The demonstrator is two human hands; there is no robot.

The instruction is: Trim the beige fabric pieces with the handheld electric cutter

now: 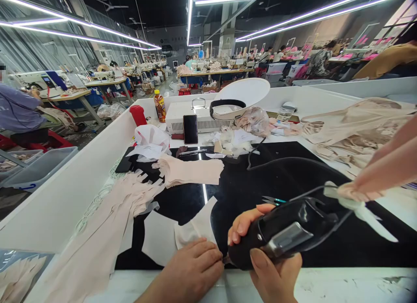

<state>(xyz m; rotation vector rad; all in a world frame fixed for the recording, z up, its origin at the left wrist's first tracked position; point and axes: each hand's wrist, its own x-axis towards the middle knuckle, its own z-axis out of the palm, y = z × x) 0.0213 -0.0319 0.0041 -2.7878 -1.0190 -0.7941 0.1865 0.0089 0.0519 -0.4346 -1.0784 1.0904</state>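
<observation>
And on the black board (241, 216), one piece is mid-work, I'd judge: the left hand (192, 268) presses its fingers onto a pale panel (197, 224) at the board's near edge; whether they pinch it, I cannot tell. The right hand (270, 266) has its fingers wrapped round one black handheld tool (276, 233). Count them: that panel, a second panel (158, 235) left on the board, one stack (195, 170) towards its back, one heap (107, 224) across its left edge, layers uncountable. Finished or waiting? Neither pile tells! Another person's hand (365, 188) grips a white strip (374, 220) over the board's right side. Beyond it: one phone (190, 129), one bottle (160, 106).
</observation>
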